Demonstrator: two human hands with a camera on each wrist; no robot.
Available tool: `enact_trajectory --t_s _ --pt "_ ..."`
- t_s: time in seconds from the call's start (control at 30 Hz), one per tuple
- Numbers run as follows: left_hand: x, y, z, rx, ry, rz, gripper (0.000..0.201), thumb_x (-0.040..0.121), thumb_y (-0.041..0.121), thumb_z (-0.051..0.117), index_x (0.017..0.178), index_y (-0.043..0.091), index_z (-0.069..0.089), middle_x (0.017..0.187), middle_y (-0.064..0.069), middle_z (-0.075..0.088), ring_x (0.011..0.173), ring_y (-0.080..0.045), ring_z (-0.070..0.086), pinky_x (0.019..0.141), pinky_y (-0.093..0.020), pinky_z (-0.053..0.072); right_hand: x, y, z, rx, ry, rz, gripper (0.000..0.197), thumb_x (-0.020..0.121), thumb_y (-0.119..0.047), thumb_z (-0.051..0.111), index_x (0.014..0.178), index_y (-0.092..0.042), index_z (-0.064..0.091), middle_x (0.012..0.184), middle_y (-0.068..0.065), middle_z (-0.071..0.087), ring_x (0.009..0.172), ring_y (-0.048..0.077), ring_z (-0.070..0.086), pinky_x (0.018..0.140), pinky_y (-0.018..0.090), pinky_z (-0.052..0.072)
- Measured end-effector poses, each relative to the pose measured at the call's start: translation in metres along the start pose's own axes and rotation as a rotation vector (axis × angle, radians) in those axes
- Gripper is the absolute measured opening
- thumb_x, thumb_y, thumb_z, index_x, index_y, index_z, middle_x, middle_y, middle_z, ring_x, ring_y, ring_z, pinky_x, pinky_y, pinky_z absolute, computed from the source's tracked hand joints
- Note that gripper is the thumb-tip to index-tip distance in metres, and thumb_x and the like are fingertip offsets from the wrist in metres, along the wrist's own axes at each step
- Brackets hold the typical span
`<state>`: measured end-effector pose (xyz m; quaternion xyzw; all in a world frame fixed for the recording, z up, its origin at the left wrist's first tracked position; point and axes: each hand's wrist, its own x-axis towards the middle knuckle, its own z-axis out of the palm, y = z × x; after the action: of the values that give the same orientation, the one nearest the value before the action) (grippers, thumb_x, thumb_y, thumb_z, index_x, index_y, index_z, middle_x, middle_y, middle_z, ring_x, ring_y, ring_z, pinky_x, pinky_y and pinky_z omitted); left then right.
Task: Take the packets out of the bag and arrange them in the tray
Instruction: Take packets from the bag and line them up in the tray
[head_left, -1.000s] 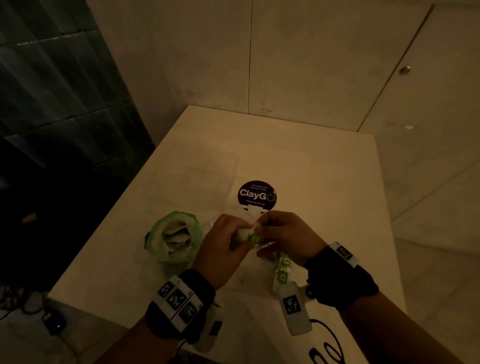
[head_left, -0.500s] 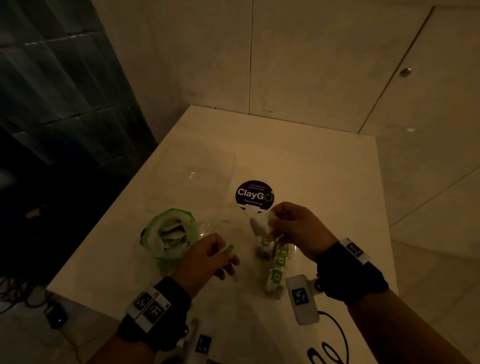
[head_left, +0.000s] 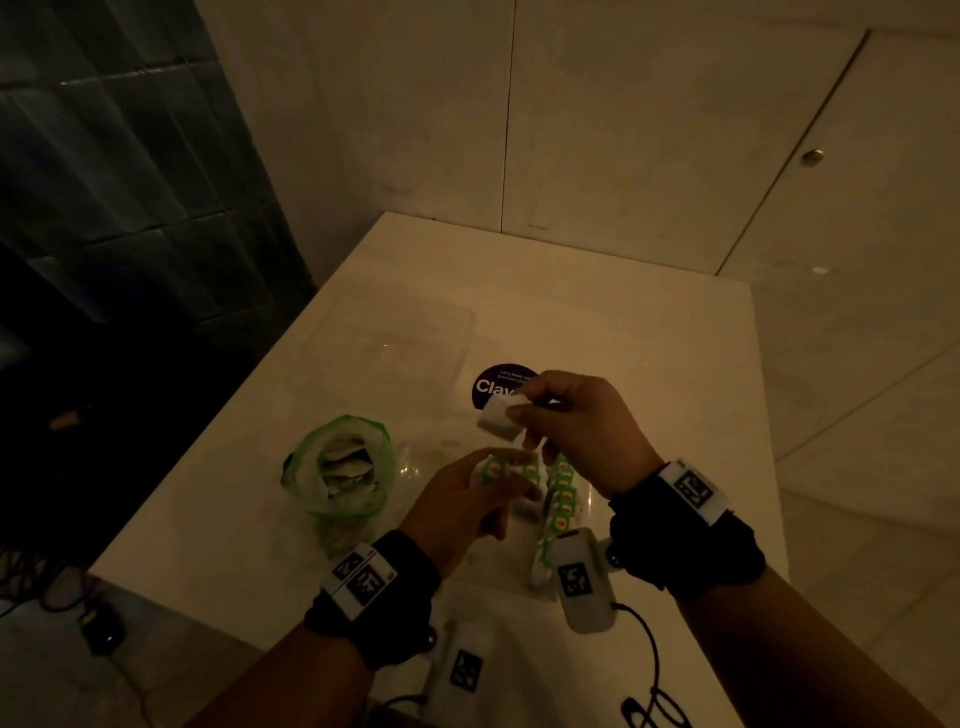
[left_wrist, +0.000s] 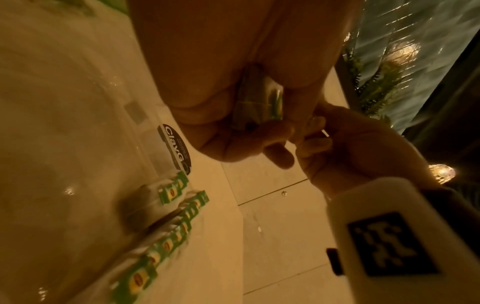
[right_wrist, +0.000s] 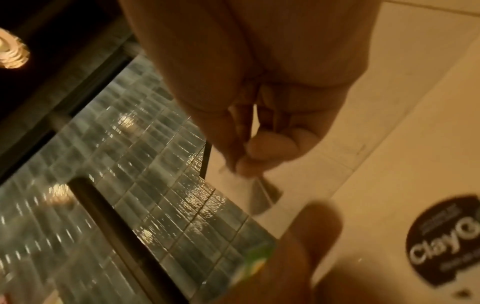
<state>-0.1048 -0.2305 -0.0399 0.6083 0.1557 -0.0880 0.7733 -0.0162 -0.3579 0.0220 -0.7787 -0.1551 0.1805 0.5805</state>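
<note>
packets (head_left: 558, 499): a row already stands in the clear tray (head_left: 587, 501) at near centre; right hand (head_left: 576, 431) pinches one white packet (head_left: 498, 423) above it, left hand (head_left: 467, 499) grips its green tag (head_left: 493, 470); green bag (head_left: 340, 470) at left still holds more.

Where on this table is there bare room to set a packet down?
Bare: the far table beyond the round sticker, and its right strip. Crowded: the near middle, with the green bag, the packet row and both hands.
</note>
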Motion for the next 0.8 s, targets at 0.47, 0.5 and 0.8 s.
enact_trajectory --t_s 0.47,0.5,0.8 --pt "-0.003 0.004 -0.031 0.327 0.186 0.122 0.014 0.089 0.017 0.062 0.085 0.008 0.073 0.073 -0.007 0.069 0.044 -0.012 0.044 0.044 -0.023 0.038 0.007 0.031 0.001 -0.070 0.080 0.183 0.019 0.092 -0.019 0.057 0.085 -0.001 0.063 0.072 0.014 0.064 0.054 0.019 0.055 0.050 0.032 0.045" --pt "-0.003 0.003 -0.032 0.319 0.184 0.121 0.014 0.089 0.017 0.062 0.086 0.007 0.073 0.073 -0.007 0.069 0.045 -0.012 0.044 0.045 -0.024 0.038 0.006 0.030 0.001 0.037 0.082 0.224 0.020 0.092 -0.018 0.057 0.088 0.000 0.063 0.073 0.015 0.064 0.053 0.019 0.057 0.046 0.030 0.043" --pt "0.000 -0.006 -0.035 0.306 0.185 0.071 0.008 0.085 0.016 0.067 0.082 0.011 0.073 0.049 -0.014 0.050 0.041 -0.015 0.042 0.047 -0.026 0.036 0.001 0.021 -0.006 0.583 -0.106 0.337 0.012 0.086 -0.004 0.061 0.096 -0.002 0.065 0.075 0.012 0.062 0.049 0.013 0.057 0.037 0.020 0.038"
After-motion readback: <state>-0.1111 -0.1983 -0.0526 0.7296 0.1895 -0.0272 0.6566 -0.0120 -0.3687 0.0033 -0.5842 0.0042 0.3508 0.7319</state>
